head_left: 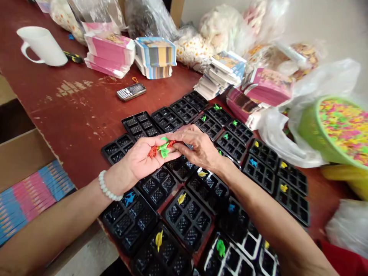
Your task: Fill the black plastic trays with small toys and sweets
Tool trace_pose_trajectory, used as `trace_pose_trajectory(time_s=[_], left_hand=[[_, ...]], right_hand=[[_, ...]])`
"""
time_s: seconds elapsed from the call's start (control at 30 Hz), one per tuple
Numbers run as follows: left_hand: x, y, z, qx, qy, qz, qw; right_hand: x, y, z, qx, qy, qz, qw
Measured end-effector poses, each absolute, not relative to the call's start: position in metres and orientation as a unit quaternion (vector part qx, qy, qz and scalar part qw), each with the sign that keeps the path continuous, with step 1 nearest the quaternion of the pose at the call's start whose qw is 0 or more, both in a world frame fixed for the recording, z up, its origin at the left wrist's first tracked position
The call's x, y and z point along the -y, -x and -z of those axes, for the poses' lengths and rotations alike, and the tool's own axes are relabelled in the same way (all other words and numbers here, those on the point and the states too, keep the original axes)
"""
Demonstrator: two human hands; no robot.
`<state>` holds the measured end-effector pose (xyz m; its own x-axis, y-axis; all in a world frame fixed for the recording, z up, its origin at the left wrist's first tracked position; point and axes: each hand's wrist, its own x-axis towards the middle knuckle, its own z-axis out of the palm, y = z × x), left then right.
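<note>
My left hand (pixel 143 155), palm up and cupped, wears a pale bead bracelet (pixel 107 186). It holds small plastic figures: a green figure (pixel 164 150) and a red figure (pixel 152 152). Over its fingers, my right hand (pixel 195 147) is closed in a pinch, with another red figure (pixel 171 143) at its fingertips. Something dark and bluish shows by the right thumb, too small to name. Below both hands lie several black compartment trays (pixel 186 218). Many have one small figure in a compartment, such as a yellow figure (pixel 182 197) or a blue figure (pixel 129 198).
A green basket (pixel 309 130) of colourful figures stands right, beside a white plastic bag (pixel 290 142). Behind are card stacks (pixel 155 57), filled clear bags and a phone (pixel 131 92). A white mug (pixel 43 46) sits far left; an open carton (pixel 20 157) is below the table edge.
</note>
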<state>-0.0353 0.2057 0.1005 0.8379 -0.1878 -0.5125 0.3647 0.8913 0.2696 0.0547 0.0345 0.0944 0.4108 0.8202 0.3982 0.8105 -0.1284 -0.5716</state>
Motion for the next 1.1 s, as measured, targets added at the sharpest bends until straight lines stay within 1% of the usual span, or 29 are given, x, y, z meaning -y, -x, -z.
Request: trace_pose_trajectory(time_s=[0.13, 0.2, 0.27, 0.37, 0.47, 0.6, 0.67, 0.73, 0.8, 0.83, 0.87, 0.93, 1.0, 1.1], left_hand=[[-0.215, 0.038, -0.103, -0.240, -0.199, 0.144, 0.939], [-0.220, 0.038, -0.105, -0.248, -0.213, 0.135, 0.935], [-0.225, 0.039, -0.107, -0.252, -0.214, 0.134, 0.934], [-0.232, 0.039, -0.106, -0.254, -0.211, 0.143, 0.933], [-0.239, 0.038, -0.103, -0.258, -0.217, 0.156, 0.928], [-0.247, 0.036, -0.098, -0.248, -0.202, 0.163, 0.933], [-0.249, 0.035, -0.096, -0.244, -0.194, 0.174, 0.934], [-0.250, 0.033, -0.096, -0.244, -0.191, 0.186, 0.932], [-0.248, 0.032, -0.096, -0.240, -0.199, 0.203, 0.928], [-0.247, 0.032, -0.096, -0.235, -0.206, 0.214, 0.925], [-0.245, 0.033, -0.096, -0.229, -0.214, 0.226, 0.922], [-0.242, 0.034, -0.095, -0.217, -0.229, 0.249, 0.916], [-0.238, 0.036, -0.093, -0.209, -0.239, 0.267, 0.910], [-0.236, 0.039, -0.091, -0.198, -0.245, 0.290, 0.904]], right_hand=[[-0.040, -0.061, -0.092, 0.485, 0.779, 0.004, 0.397], [-0.041, -0.088, -0.090, 0.420, 0.807, 0.018, 0.415], [-0.042, -0.128, -0.086, 0.336, 0.841, 0.066, 0.419], [-0.049, -0.197, -0.076, 0.211, 0.897, 0.139, 0.364], [-0.058, -0.255, -0.065, 0.122, 0.927, 0.154, 0.319], [-0.066, -0.289, -0.053, 0.104, 0.932, 0.143, 0.317], [-0.067, -0.280, -0.052, 0.122, 0.925, 0.142, 0.330], [-0.067, -0.251, -0.057, 0.175, 0.905, 0.129, 0.365], [-0.065, -0.202, -0.067, 0.274, 0.862, 0.081, 0.420], [-0.064, -0.174, -0.074, 0.334, 0.834, 0.031, 0.438], [-0.063, -0.146, -0.081, 0.392, 0.809, -0.018, 0.438], [-0.060, -0.098, -0.093, 0.482, 0.775, -0.079, 0.401], [-0.058, -0.068, -0.099, 0.513, 0.771, -0.080, 0.370], [-0.058, -0.057, -0.100, 0.522, 0.772, -0.060, 0.357]])
